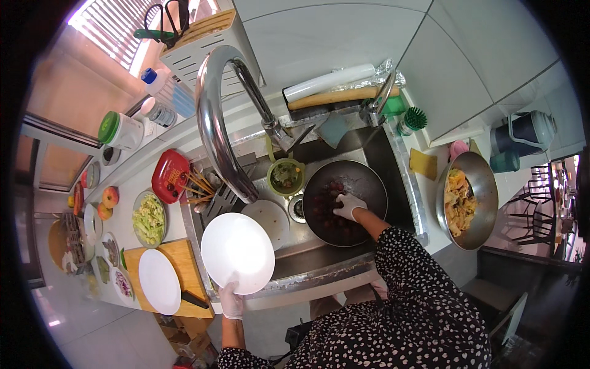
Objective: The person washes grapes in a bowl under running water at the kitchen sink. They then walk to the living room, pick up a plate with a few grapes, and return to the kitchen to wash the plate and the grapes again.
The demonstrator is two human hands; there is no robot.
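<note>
My gloved left hand point(232, 300) grips the rim of a white plate point(238, 253) over the sink's left front edge. My right hand point(351, 206), gloved too, reaches into a dark round pan point(318, 230) standing in the sink. Its fingers touch dark red, grape-like fruit point(335, 187) in what looks like water; whether they hold any is unclear. Left of the pan, another plate point(269, 221) lies in the sink point(295, 258), partly covered by the held plate. A green strainer point(286, 177) with scraps sits behind it, near the drain point(298, 207).
A tall chrome faucet point(209, 115) arches over the sink's left side. On the left counter are a cutting board point(193, 267) with a white plate point(160, 281) and a knife point(195, 300), and a dish of chopped greens point(150, 219). A metal bowl of food point(486, 203) stands right.
</note>
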